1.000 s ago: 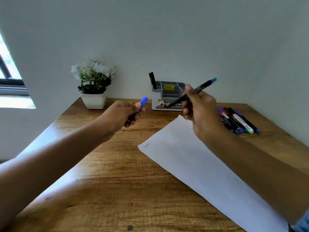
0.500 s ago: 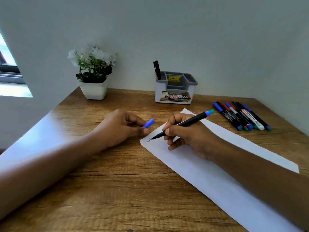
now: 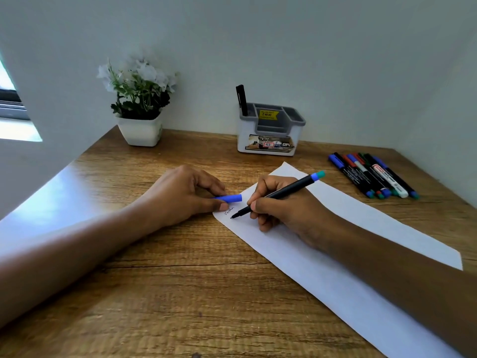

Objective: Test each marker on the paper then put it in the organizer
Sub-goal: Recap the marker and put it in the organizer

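Observation:
My right hand [image 3: 281, 205] grips a black marker [image 3: 286, 192] with a blue and teal end, its tip touching the white paper [image 3: 335, 254] near the paper's left corner, just below a small scribble. My left hand [image 3: 180, 197] rests on the table beside that corner and pinches the blue marker cap [image 3: 229, 198]. A grey and white organizer [image 3: 269, 133] stands at the back by the wall with one black marker [image 3: 241, 99] upright in its left slot. Several capped markers [image 3: 371, 175] lie in a row to the right of the paper.
A white pot of white flowers [image 3: 139, 104] stands at the back left of the wooden table [image 3: 180, 293]. Walls close in behind and to the right. A window [image 3: 13, 109] is at the far left.
Both hands came down from mid-air to the table. The marker tip now touches the paper under the scribble, and the left hand with the cap has settled at the paper's corner.

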### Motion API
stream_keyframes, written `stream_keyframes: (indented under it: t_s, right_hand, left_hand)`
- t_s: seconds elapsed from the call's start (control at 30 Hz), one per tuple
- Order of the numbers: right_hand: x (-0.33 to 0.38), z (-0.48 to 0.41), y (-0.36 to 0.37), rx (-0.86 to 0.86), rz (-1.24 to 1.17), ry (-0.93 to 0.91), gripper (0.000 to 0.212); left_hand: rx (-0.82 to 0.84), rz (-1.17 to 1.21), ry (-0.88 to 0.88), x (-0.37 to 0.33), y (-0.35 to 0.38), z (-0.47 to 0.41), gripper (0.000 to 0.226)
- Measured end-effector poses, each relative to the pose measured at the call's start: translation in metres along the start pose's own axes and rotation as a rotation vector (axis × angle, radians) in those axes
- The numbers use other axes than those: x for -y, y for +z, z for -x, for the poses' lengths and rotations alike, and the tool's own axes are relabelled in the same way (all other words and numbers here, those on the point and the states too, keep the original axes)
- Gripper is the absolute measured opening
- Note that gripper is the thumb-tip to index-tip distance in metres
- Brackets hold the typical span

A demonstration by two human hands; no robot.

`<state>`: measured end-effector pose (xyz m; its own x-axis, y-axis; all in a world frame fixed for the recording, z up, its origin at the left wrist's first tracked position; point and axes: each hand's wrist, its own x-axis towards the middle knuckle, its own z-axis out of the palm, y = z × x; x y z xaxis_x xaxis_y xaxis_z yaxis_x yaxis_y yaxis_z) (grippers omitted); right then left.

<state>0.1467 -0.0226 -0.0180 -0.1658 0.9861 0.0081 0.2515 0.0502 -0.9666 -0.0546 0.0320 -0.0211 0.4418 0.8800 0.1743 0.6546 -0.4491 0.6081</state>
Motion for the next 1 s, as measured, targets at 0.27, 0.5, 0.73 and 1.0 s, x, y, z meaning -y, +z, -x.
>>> stream_keyframes:
  t_s: [0.27, 0.5, 0.73, 1.0]
  right_hand:
    - [-0.0007, -0.0012, -0.0006, -0.043, -0.001, 0.014, 0.004]
    - [0.0008, -0.0012, -0.0005, -0.038, -0.006, 0.029, 0.007]
    - [0.0004, -0.0021, 0.0000, -0.067, -0.019, 0.031, 0.005]
    - [0.0007, -0.0021, 0.0004, -0.089, -0.028, 0.042, 0.007]
  left_hand:
    - [-0.001, -0.009, 0.000, -0.0013, 0.0006, -0.0015, 0.026]
    - [0.006, 0.001, -0.005, -0.0007, 0.0004, -0.0006, 0.025]
    - [0.008, 0.000, -0.004, -0.0020, 0.0000, -0.0002, 0.024]
    - [0.013, 0.013, -0.005, -0.0019, 0.0002, -0.0001, 0.025]
